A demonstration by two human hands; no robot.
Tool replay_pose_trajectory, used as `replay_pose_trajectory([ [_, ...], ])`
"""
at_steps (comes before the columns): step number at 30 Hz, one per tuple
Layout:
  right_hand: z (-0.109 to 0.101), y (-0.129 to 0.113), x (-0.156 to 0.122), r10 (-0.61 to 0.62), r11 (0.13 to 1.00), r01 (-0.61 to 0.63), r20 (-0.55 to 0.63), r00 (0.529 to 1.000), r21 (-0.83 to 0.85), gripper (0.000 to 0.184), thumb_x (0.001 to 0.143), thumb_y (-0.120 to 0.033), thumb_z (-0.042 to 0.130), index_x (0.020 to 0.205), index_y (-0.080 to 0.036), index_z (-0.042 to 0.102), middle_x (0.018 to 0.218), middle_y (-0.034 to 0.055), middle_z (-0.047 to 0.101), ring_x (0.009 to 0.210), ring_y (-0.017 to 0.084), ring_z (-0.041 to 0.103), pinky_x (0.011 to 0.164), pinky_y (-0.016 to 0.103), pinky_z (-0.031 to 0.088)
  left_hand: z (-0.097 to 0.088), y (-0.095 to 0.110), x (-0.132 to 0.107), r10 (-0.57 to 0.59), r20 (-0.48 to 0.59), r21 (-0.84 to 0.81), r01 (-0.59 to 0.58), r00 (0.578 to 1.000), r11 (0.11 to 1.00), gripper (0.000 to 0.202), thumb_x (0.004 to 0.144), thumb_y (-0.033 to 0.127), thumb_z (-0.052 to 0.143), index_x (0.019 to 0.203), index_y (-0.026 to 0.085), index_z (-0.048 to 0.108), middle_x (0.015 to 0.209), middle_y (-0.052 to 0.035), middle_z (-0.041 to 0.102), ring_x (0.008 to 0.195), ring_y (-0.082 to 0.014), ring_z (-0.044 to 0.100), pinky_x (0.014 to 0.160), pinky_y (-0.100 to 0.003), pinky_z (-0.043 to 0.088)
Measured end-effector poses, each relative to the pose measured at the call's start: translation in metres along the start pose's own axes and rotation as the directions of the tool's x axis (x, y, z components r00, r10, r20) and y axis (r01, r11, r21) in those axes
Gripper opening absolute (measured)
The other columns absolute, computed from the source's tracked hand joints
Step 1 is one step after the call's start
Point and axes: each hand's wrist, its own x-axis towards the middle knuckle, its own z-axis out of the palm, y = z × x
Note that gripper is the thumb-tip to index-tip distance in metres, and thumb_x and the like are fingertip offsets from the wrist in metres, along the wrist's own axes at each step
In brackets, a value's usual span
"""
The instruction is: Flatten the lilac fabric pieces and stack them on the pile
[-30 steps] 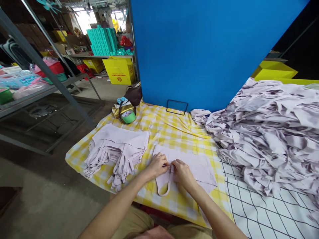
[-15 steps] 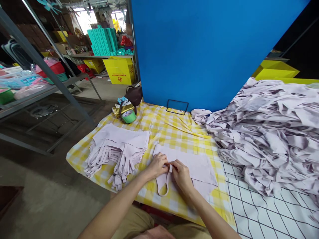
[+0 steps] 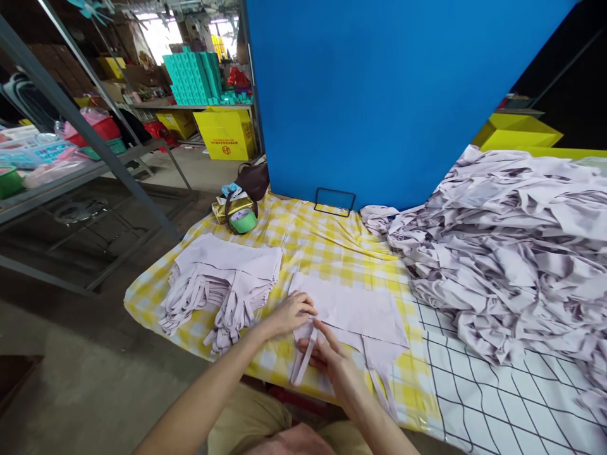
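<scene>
Lilac garment (image 3: pixel 353 309): is lying flat by the surface's (image 3: pixel 332 243) near edge.
Left hand (image 3: pixel 290 314): is pressing flat fingers on its near-left corner.
Right hand (image 3: pixel 327 355): is pinching the garment's strap (image 3: pixel 302 360), just nearer.

Left hand (image 3: pixel 291 313) and right hand (image 3: pixel 325 355) are bare, forearms (image 3: pixel 208 395) unsleeved, trousers (image 3: pixel 246 418) khaki.

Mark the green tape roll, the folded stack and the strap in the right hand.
green tape roll (image 3: pixel 245 222), head view, on its green side.
folded stack (image 3: pixel 232 260), head view, on the flat top piece.
strap (image 3: pixel 298 370), head view, on its lower part.
</scene>
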Motion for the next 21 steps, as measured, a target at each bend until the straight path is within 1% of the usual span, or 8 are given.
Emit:
replay_pose_trajectory([
  [4, 0.009, 0.026, -0.022, -0.018, 0.997, 0.025, 0.085, 0.996, -0.074, 0.053, 0.074, -0.053, 0.061, 0.117, -0.024, 0.057, 0.092, 0.0046, 0.068, 0.091, 0.022, 0.061, 0.086, 0.039, 0.043, 0.002, -0.003, -0.002, -0.025, -0.045, 0.008, 0.025, 0.999, 1.0, 0.023, 0.078, 0.01, 0.047, 0.088, 0.018, 0.067, 0.095, -0.0036, 0.058, 0.096, -0.0172, 0.05, 0.088, -0.029, 0.041],
  [6, 0.006, 0.043, -0.034, -0.043, 0.987, 0.058, 0.1, 0.994, -0.148, 0.053, 0.072, -0.058, 0.061, 0.113, -0.024, 0.061, 0.103, 0.0065, 0.067, 0.102, 0.024, 0.058, 0.093, 0.04, 0.041, 0.004, -0.006, -0.003, -0.029, -0.109, 0.035, 0.033, 0.994, 0.999, 0.022, 0.078, 0.009, 0.047, 0.088, 0.017, 0.066, 0.095, -0.0042, 0.057, 0.096, -0.0174, 0.05, 0.088, -0.03, 0.04],
  [8, 0.0, 0.061, -0.043, -0.103, 0.96, 0.124, 0.095, 0.99, -0.251, 0.056, 0.071, -0.062, 0.058, 0.114, -0.026, 0.062, 0.121, 0.0071, 0.06, 0.118, 0.026, 0.048, 0.1, 0.041, 0.035, 0.007, -0.009, -0.005, -0.024, -0.171, 0.059, 0.034, 0.985, 0.998, 0.022, 0.076, 0.007, 0.047, 0.085, 0.017, 0.065, 0.094, -0.0043, 0.056, 0.094, -0.017, 0.051, 0.088, -0.03, 0.041],
  [11, -0.014, 0.085, -0.051, -0.223, 0.844, 0.252, 0.119, 0.968, -0.472, 0.052, 0.076, -0.058, 0.054, 0.12, -0.029, 0.058, 0.136, 0.005, 0.046, 0.13, 0.025, 0.032, 0.106, 0.041, 0.028, 0.007, -0.012, -0.007, -0.019, -0.224, 0.099, 0.042, 0.974, 0.994, 0.021, 0.075, 0.005, 0.046, 0.079, 0.017, 0.062, 0.092, -0.0041, 0.054, 0.092, -0.0167, 0.051, 0.086, -0.03, 0.042],
  [14, -0.023, 0.097, -0.055, -0.375, 0.651, 0.45, 0.257, 0.891, -0.611, 0.045, 0.082, -0.046, 0.053, 0.122, -0.028, 0.056, 0.137, 0.0075, 0.044, 0.127, 0.025, 0.038, 0.102, 0.039, 0.035, 0.005, -0.012, -0.009, -0.02, -0.243, 0.139, 0.055, 0.97, 0.989, 0.021, 0.075, 0.005, 0.045, 0.079, 0.017, 0.061, 0.089, -0.0038, 0.055, 0.09, -0.0167, 0.052, 0.084, -0.03, 0.044],
  [17, -0.032, 0.079, -0.053, -0.544, 0.432, 0.566, 0.297, 0.784, -0.702, 0.033, 0.085, -0.035, 0.048, 0.114, -0.025, 0.061, 0.126, 0.0101, 0.055, 0.116, 0.023, 0.051, 0.094, 0.035, 0.044, 0.003, -0.013, -0.007, -0.028, -0.258, 0.17, 0.074, 0.966, 0.983, 0.028, 0.076, 0.006, 0.042, 0.093, 0.017, 0.061, 0.096, -0.0046, 0.058, 0.094, -0.0171, 0.053, 0.087, -0.031, 0.044],
  [19, -0.042, 0.048, -0.044, -0.631, 0.291, 0.487, 0.217, 0.745, -0.824, 0.03, 0.087, -0.028, 0.041, 0.108, -0.025, 0.062, 0.117, 0.0098, 0.058, 0.109, 0.022, 0.054, 0.091, 0.034, 0.046, 0.004, -0.013, -0.003, -0.029, -0.269, 0.207, 0.087, 0.963, 0.974, 0.035, 0.078, 0.007, 0.041, 0.106, 0.018, 0.059, 0.107, -0.0059, 0.058, 0.104, -0.0181, 0.052, 0.093, -0.033, 0.042],
  [21, -0.057, 0.007, -0.027, -0.694, 0.131, 0.324, 0.147, 0.705, -0.937, 0.032, 0.086, -0.027, 0.037, 0.108, -0.023, 0.06, 0.114, 0.0109, 0.057, 0.107, 0.024, 0.053, 0.09, 0.038, 0.044, 0.006, -0.012, 0.001, -0.025, -0.261, 0.258, 0.094, 0.965, 0.962, 0.041, 0.08, 0.008, 0.04, 0.117, 0.019, 0.054, 0.119, -0.0064, 0.056, 0.114, -0.019, 0.047, 0.101, -0.037, 0.037],
])
